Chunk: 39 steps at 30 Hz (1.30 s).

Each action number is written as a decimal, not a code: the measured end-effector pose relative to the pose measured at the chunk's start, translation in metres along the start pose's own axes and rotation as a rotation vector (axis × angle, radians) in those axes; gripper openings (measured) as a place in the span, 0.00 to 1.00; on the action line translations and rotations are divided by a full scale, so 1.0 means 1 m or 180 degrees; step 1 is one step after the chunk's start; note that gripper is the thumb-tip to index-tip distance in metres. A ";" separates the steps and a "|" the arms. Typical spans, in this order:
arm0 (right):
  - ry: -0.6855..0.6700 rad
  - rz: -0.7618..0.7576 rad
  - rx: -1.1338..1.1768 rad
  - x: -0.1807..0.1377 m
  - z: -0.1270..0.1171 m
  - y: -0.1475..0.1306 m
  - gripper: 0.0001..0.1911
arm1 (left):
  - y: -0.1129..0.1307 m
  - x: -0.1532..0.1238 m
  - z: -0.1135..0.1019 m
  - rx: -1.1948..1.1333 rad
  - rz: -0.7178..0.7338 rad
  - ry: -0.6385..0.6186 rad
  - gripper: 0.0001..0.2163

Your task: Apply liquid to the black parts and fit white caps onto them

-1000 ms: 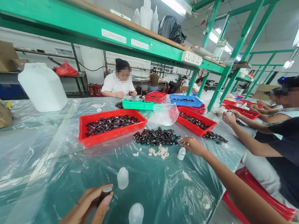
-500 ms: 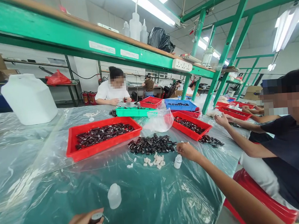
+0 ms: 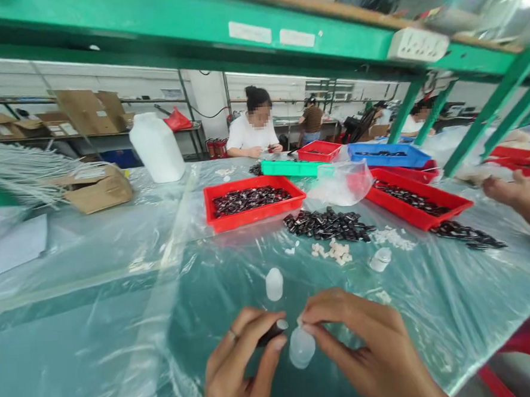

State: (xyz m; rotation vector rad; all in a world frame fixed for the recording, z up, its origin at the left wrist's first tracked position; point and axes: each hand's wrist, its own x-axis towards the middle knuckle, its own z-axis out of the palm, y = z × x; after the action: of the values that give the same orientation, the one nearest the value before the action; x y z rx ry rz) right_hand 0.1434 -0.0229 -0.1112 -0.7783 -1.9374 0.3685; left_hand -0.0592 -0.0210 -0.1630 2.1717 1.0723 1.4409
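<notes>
Dark vial, label seemingly unreadable.

Left hand pinching a small dark piece; right hand fingertips on a tiny white bit beside it. Just below the pinch, a clear bottle; beyond, another bottle, white plugs, dark caps, red tray.

- long table covered in clear plastic sheet over green top
- green metal shelf overhead, green posts at right
- power strip on shelf edge
- white wall, rear racks with cardboard boxes
</notes>
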 end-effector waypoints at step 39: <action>-0.0255 -0.0497 -0.2469 -0.018 0.019 -0.023 0.12 | 0.007 -0.002 0.003 -0.0318 0.0109 0.0163 0.16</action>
State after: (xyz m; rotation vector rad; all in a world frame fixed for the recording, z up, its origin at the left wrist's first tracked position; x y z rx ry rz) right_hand 0.1240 -0.0504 -0.1197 -1.0919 -2.2072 -0.4910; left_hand -0.0537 -0.0272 -0.1613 2.1038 0.9627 1.5387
